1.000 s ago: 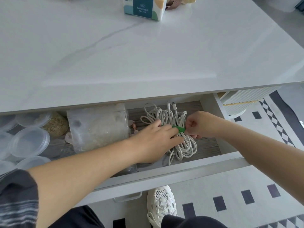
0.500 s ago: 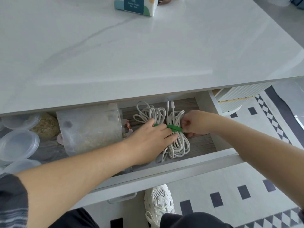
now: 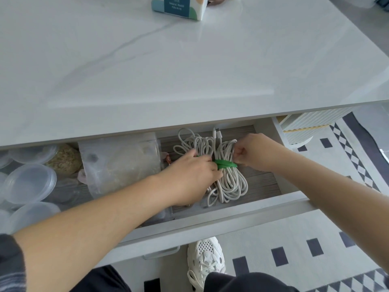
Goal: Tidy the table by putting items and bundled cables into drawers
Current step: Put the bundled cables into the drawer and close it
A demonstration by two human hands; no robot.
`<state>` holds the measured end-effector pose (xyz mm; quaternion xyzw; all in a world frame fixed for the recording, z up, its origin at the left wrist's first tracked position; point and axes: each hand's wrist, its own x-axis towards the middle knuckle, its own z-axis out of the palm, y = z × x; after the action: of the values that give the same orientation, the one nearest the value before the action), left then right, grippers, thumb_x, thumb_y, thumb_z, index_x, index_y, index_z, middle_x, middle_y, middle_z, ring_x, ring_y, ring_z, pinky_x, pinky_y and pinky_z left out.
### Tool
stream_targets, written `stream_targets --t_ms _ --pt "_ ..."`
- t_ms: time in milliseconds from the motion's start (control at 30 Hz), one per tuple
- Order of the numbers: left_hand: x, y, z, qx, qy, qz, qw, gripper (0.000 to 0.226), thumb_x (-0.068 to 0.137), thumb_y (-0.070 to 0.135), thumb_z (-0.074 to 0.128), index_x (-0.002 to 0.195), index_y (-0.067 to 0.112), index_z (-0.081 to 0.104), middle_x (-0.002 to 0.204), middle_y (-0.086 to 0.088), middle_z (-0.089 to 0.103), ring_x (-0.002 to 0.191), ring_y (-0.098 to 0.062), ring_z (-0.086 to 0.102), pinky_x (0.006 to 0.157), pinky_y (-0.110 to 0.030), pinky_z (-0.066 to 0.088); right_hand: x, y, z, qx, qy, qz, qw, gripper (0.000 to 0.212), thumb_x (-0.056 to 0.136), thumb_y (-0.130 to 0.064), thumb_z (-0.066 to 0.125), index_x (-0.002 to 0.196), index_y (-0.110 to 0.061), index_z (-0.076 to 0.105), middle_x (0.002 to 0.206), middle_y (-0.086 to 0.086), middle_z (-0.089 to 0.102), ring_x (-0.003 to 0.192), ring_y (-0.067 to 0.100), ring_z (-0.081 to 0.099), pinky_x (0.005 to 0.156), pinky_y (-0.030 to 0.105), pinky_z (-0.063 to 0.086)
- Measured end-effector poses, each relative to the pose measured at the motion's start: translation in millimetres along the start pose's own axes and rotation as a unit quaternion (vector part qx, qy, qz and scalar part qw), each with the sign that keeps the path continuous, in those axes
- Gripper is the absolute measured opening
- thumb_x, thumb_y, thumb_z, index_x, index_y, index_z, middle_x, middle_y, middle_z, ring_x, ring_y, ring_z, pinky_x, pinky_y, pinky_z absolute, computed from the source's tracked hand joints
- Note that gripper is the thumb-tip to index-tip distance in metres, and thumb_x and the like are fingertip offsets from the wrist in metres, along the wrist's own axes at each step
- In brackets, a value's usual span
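A bundle of white cables (image 3: 228, 186) lies in the right part of the open drawer (image 3: 210, 223) under the white marble table (image 3: 168, 70). A green tie (image 3: 226, 164) wraps around the bundle's middle. My left hand (image 3: 192, 175) rests on the bundle's left side and covers part of it, with its fingers on the tie. My right hand (image 3: 255, 151) is curled at the bundle's right side, pinching the free end of the green tie. Two white plug ends (image 3: 217, 134) stick out at the back.
The drawer's left part holds a clear plastic bag (image 3: 120, 163), a grainy round item (image 3: 65, 160) and several clear plastic lids (image 3: 29, 182). A teal and white box (image 3: 181, 6) stands at the table's far edge. A white shoe (image 3: 205, 259) is on the patterned floor below.
The view shifted slightly. My right hand drew the green tie's end a little to the right across the bundle; my left hand stayed on the cables.
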<state>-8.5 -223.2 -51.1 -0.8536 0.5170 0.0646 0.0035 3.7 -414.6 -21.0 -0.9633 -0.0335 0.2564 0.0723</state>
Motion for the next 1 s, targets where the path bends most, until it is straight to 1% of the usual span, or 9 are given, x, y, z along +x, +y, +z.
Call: stream_targets --t_ms 167,300,367,467,567,667,733,800,1000 --pt "-4 -5 -23 -0.073 0.012 -0.102 0.992 0.038 0.086 0.001 0.044 0.114 0.018 0.064 0.102 -0.002 0.065 0.096 -0.027 0.062 0.081 -0.04 0.053 -14 -13 -14 -0.037 -0.032 -0.025 0.999 0.028 0.093 -0.009 0.044 0.076 -0.014 0.065 0.077 -0.001 0.059 0.083 0.023 0.056 0.066 0.026 0.043" --pt "-14 -13 -48 -0.077 -0.018 -0.209 0.975 0.021 0.081 0.001 0.047 0.085 0.012 0.064 0.084 -0.008 0.064 0.077 -0.027 0.062 0.061 -0.035 0.05 -29 -26 -34 -0.064 -0.062 -0.039 0.995 0.023 0.092 -0.007 0.039 0.083 -0.001 0.058 0.088 0.013 0.063 0.078 0.025 0.053 0.07 0.034 0.045" --pt "-21 -19 -66 -0.09 -0.048 -0.245 0.964 0.019 0.084 0.006 0.046 0.083 0.013 0.063 0.08 -0.009 0.063 0.071 -0.026 0.06 0.055 -0.032 0.046 -39 -36 -52 -0.058 -0.071 -0.046 0.995 0.026 0.094 -0.014 0.039 0.082 -0.003 0.059 0.082 0.011 0.064 0.071 0.019 0.052 0.07 0.034 0.047" --pt "-32 -26 -100 -0.133 -0.036 -0.259 0.956 0.022 0.087 0.013 0.043 0.082 0.017 0.065 0.077 -0.003 0.066 0.07 -0.021 0.063 0.059 -0.029 0.049 -53 -52 -88 0.036 -0.062 -0.058 0.996 0.025 0.094 -0.023 0.048 0.08 -0.018 0.067 0.069 -0.008 0.07 0.064 0.004 0.064 0.065 0.025 0.048" --pt "-37 -37 -132 -0.203 0.009 -0.294 0.934 0.02 0.087 0.019 0.045 0.075 0.02 0.062 0.069 0.003 0.064 0.063 -0.015 0.063 0.062 -0.03 0.054 -41 -59 -118 0.159 0.047 -0.071 0.984 0.02 0.092 -0.022 0.053 0.077 -0.017 0.066 0.067 -0.007 0.071 0.06 0.005 0.067 0.062 0.025 0.052" --pt "-35 -68 -148 -0.199 0.144 -0.341 0.907 0.017 0.084 0.022 0.049 0.074 0.022 0.063 0.065 0.008 0.059 0.072 -0.018 0.06 0.067 -0.032 0.051 9 -59 -140 0.156 0.241 -0.066 0.956 0.011 0.086 -0.029 0.06 0.089 -0.018 0.063 0.084 -0.007 0.068 0.076 0.011 0.064 0.065 0.027 0.049" --pt "-25 -93 -148 -0.198 0.199 -0.374 0.884 0.017 0.083 0.021 0.049 0.074 0.022 0.063 0.065 0.011 0.057 0.076 -0.02 0.059 0.07 -0.033 0.05 53 -59 -149 0.139 0.305 -0.067 0.94 0.034 0.083 -0.029 0.064 0.115 -0.02 0.056 0.113 0.0 0.058 0.099 0.018 0.057 0.075 0.027 0.043" --pt "-8 -118 -142 -0.204 0.224 -0.403 0.863 0.017 0.083 0.02 0.048 0.074 0.021 0.062 0.07 0.009 0.06 0.08 -0.022 0.059 0.072 -0.033 0.05 98 -59 -157 0.121 0.326 -0.079 0.934 0.058 0.081 -0.026 0.065 0.134 -0.021 0.041 0.134 0.008 0.043 0.116 0.028 0.047 0.086 0.03 0.04" --pt "34 -171 -128 -0.325 0.274 -0.462 0.778 0.022 0.088 0.019 0.048 0.095 0.014 0.069 0.095 -0.005 0.069 0.091 -0.025 0.063 0.08 -0.028 0.051 180 -56 -188 0.122 0.344 -0.055 0.93 0.088 0.075 -0.028 0.071 0.147 -0.026 0.021 0.156 0.012 0.015 0.142 0.034 0.016 0.111 0.05 0.03"
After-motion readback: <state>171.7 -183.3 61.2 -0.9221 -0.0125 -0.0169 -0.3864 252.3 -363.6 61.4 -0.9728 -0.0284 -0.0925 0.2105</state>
